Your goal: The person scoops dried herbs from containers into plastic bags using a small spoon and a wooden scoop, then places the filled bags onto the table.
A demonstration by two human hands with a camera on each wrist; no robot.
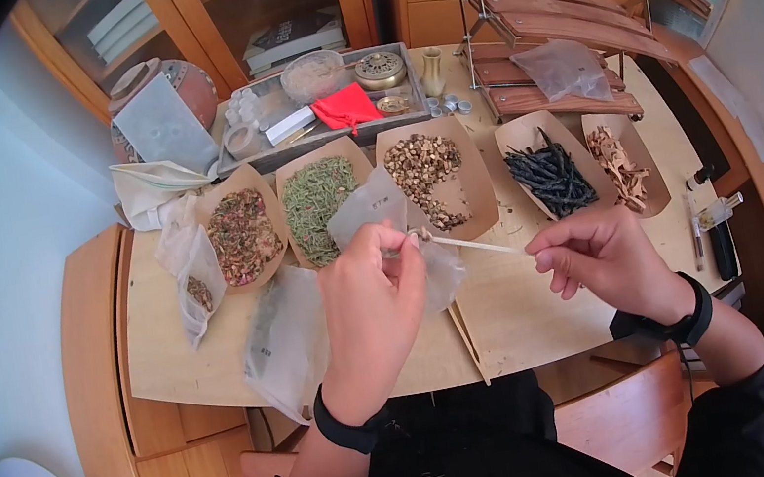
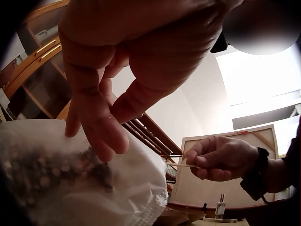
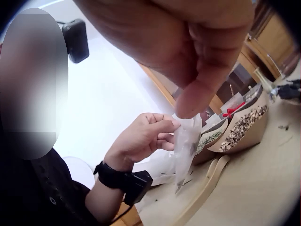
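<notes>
Over the table [image 1: 527,330], the person's left hand [image 1: 370,290] is pinching the neck of a translucent bag [image 1: 444,281], while the right hand [image 1: 606,263], well apart to the right, is pinching the end of a pale cord [image 1: 478,244]. The cord is running nearly straight between them, so the left grip is probably steadying the bag against the pull. Chopped pieces are showing dimly through the bag's wall. Beyond it, paper trays are standing in a row, seemingly to keep each kind separate: dried petals [image 1: 241,231] far left, then green herb [image 1: 321,198], brown chips [image 1: 426,171], dark sticks [image 1: 552,177] and pale shavings [image 1: 621,171]. Wooden tongs [image 1: 468,345] are lying at the near edge, perhaps for easy reach.
</notes>
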